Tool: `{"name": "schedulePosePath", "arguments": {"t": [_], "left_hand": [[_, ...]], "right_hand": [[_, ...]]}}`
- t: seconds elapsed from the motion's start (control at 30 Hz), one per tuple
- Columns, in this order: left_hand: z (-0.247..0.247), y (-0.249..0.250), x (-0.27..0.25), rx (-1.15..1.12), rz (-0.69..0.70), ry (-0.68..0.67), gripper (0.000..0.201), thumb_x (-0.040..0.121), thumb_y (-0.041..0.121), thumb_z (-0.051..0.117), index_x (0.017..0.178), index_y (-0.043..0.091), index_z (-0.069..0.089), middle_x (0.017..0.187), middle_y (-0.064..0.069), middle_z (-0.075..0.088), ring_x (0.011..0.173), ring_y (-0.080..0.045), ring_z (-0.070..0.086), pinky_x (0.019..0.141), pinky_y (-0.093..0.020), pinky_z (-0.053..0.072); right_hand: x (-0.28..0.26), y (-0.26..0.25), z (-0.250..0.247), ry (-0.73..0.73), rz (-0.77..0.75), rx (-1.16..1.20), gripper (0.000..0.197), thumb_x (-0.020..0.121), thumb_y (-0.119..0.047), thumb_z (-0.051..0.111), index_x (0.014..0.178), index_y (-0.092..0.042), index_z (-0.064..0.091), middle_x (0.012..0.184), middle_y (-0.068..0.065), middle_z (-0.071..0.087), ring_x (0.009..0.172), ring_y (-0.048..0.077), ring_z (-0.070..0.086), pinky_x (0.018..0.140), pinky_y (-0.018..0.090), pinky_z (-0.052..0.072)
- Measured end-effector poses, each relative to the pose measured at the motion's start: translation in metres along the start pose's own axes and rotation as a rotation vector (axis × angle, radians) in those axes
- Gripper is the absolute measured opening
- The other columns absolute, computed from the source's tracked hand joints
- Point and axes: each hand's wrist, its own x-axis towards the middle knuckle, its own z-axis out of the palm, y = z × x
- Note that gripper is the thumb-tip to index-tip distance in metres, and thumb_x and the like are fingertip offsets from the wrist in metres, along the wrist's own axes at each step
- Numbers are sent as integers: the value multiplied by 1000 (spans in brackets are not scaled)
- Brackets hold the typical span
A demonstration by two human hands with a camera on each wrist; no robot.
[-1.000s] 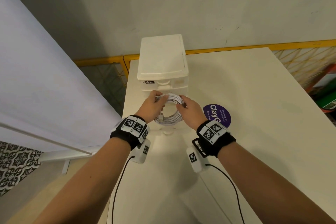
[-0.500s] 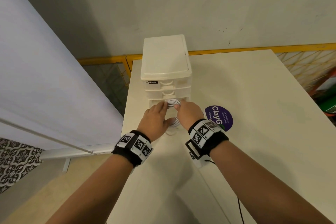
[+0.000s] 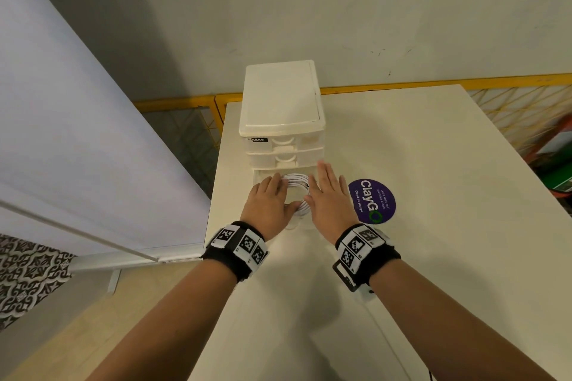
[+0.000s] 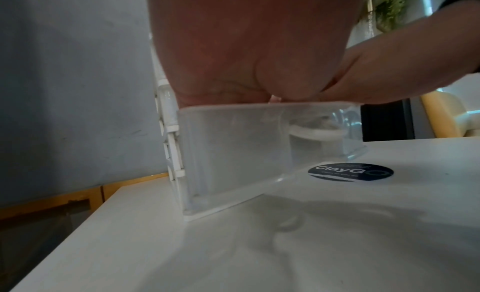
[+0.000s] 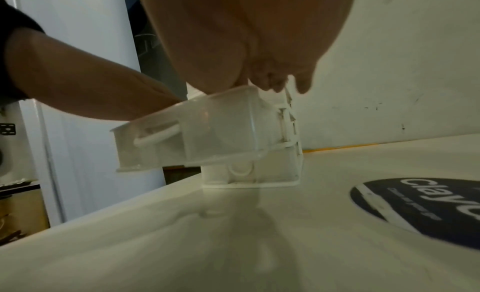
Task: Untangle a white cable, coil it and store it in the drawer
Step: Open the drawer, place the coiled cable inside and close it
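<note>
The white cable [image 3: 298, 180] lies coiled inside the pulled-out drawer [image 3: 256, 173] of a small white drawer unit [image 3: 280, 102]. My left hand [image 3: 269, 198] is palm down over the coil's left side, its straight fingers resting on the loops. My right hand [image 3: 328, 192] is flat and palm down over the coil's right side and the drawer's right wall, fingers spread. Neither hand grips anything. From the left wrist view the translucent drawer [image 4: 233, 149] shows below my palm [image 4: 233, 50]. The right wrist view shows the same drawer [image 5: 207, 132] jutting out above a closed one.
The unit stands near the left edge of a white table [image 3: 433, 164], with the floor below on that side. A round purple ClayGo sticker [image 3: 371, 201] lies flat just right of the drawer. A yellow rail [image 3: 433, 85] runs behind the table along the wall.
Both hands lowered the coil into the open drawer and let go of it. Their fingers went from curled round the loops to flat over it.
</note>
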Motion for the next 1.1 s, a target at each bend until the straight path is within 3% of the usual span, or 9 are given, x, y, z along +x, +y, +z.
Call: {"name": "schedulePosePath", "arguments": {"t": [0.13,0.27,0.4,0.47,0.63,0.8,0.93,1.03,1.1], "left_hand": [[-8,-7,2,-247,23,46,52,91,36,57,134,7,52,145,-21,40,135,-34,36,111,-38,27],[-34,-21,0,-447,1,374,18,89,13,62,98,0,70,101,-17,64,97,-33,57,85,-40,47],[-72,-34,10,-580,-255,664,24,93,24,56,106,4,59,102,-8,54,90,-18,51,80,-31,46],[-89,-39,24,-709,-374,624,43,94,37,53,123,7,49,118,-10,52,100,-17,52,86,-29,45],[-106,-45,57,-977,-422,178,70,94,54,42,148,15,21,147,-9,40,134,-23,40,107,-31,31],[-107,-44,64,-880,-352,82,66,99,39,40,151,10,12,151,-7,35,136,-23,37,105,-25,27],[-111,-40,60,-827,-358,82,64,100,37,38,151,10,10,152,-8,34,136,-22,36,94,-19,24],[-113,-40,58,-793,-343,69,65,100,39,37,151,9,10,149,-12,38,134,-25,39,98,-24,29],[-114,-41,58,-773,-355,45,67,100,41,36,152,10,8,149,-14,38,134,-26,38,103,-29,29]], "right_hand": [[-9,3,2,12,-195,120,73,89,-56,6,144,-12,26,157,6,13,145,19,9,119,46,9],[-13,12,5,-96,-237,-24,95,73,-79,14,146,-19,18,158,2,-4,145,15,-8,116,48,-5],[-11,14,6,-103,-262,-91,77,86,-60,39,146,-17,16,158,7,-2,146,20,-5,116,50,-2],[-10,12,5,-90,-251,-87,74,87,-56,41,146,-16,20,158,9,2,146,23,-1,116,51,1],[-10,12,8,-39,-276,-77,70,80,-58,30,135,-16,43,146,18,37,136,34,34,104,60,27],[-2,12,6,41,-300,-33,54,83,-41,58,132,-20,49,148,19,33,139,34,27,110,59,15],[13,12,2,64,-200,-13,56,88,-36,55,139,-17,39,153,10,26,144,24,17,116,48,5],[24,7,1,157,-200,6,50,69,-24,76,116,-13,62,125,14,60,122,32,52,104,49,36],[27,5,0,225,-151,26,40,58,-22,83,97,-17,71,104,10,66,100,33,61,86,44,49]]}}
